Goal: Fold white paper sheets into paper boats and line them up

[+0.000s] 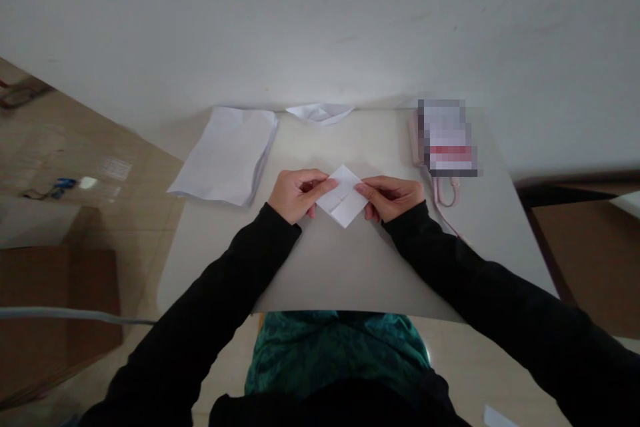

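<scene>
A folded white paper square (pixel 341 195) is held up as a diamond above the pale table (pixel 345 273), with creases showing across its face. My left hand (pixel 297 195) pinches its left corner between thumb and fingers. My right hand (pixel 393 197) grips the right corner the same way. Dark sleeves cover both forearms, which rest over the table.
A loose white paper sheet (pixel 225 157) lies at the back left of the table, and a crumpled folded paper (pixel 320 113) sits at the back edge. A pixelated packet (pixel 447 138) and a pink cord (pixel 445 195) lie back right. A cardboard box (pixel 55 300) stands on the floor at left.
</scene>
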Available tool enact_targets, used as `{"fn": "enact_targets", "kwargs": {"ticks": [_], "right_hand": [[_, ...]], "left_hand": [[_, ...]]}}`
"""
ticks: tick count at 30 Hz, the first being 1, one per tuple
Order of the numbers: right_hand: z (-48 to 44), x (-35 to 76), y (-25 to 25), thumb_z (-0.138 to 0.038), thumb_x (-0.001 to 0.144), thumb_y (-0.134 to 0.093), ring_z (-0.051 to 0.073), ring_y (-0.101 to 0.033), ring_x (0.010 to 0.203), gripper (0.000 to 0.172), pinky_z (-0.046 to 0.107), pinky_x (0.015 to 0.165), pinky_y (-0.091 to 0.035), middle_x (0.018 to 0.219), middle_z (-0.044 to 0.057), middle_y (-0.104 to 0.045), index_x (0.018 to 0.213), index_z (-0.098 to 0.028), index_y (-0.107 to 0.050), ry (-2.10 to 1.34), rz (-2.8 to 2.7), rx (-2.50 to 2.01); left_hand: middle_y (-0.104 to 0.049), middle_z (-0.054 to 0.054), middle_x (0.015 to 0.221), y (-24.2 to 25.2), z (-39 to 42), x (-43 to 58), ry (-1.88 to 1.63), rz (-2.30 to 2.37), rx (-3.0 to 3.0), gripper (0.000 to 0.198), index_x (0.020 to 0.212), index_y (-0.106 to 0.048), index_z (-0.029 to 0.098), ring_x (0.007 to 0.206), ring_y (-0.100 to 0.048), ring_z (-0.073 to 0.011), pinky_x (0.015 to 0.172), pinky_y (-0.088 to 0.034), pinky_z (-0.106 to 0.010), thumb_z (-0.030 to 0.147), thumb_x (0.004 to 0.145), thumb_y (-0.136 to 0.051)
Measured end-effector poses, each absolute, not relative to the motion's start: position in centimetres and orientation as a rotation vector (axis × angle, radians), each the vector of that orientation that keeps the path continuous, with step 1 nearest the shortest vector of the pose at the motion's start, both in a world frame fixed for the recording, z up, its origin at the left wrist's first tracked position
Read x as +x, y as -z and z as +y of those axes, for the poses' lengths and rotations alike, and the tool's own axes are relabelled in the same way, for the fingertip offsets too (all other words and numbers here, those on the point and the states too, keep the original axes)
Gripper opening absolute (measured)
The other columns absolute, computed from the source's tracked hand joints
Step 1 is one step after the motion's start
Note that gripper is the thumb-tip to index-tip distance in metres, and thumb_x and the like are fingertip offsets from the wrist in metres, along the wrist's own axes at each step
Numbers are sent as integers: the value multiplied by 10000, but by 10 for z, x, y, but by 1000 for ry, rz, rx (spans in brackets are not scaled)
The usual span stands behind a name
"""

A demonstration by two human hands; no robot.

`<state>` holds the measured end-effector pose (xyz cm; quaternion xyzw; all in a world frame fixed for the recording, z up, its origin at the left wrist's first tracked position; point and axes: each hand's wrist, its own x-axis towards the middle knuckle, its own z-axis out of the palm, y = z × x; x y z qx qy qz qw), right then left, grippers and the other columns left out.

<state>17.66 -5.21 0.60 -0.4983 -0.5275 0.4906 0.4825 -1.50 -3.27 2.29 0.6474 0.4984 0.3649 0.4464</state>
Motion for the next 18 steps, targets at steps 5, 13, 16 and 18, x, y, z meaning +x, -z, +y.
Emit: {"fn": "enact_targets", "kwargs": {"ticks": [5, 13, 16, 18], "right_hand": [[-53, 176, -4, -385, 780, -665, 101, -520, 388, 217, 248, 362, -413, 544, 2, -635, 789, -179, -731, -1051, -1417, -1227], [-43, 183, 4, -312, 826, -595, 97, -551, 472, 186, 266, 491, -448, 674, 15, -645, 857, -168, -709, -876, -1546, -1205], [-44, 183, 1, -322, 810, -609, 106, -536, 441, 206, 252, 466, -407, 539, -44, -585, 955, -178, -636, -977, -1524, -1226], [-45, 183, 1, -325, 815, -597, 107, -526, 425, 176, 243, 454, -380, 480, -74, -527, 928, -191, -582, -1024, -1554, -1201]], "left_hand": [[-555, 29, 422, -19, -30, -32, -769, 1103, 1540, 269, 814, -693, 122, 315, -498, -79, 313, -393, -164, 386, 764, -707], [-577, 48, 553, -15, -31, -36, -822, 978, 1437, 398, 1092, -569, 127, 428, -592, -107, 397, -490, -191, 320, 771, -704], [-528, 94, 539, -17, -36, -39, -861, 1067, 1496, 364, 1070, -505, 185, 372, -524, -68, 347, -402, -145, 290, 779, -695], [-534, 82, 548, -17, -40, -42, -852, 1090, 1623, 255, 979, -536, 182, 388, -498, -48, 376, -386, -135, 290, 793, -674]]}}
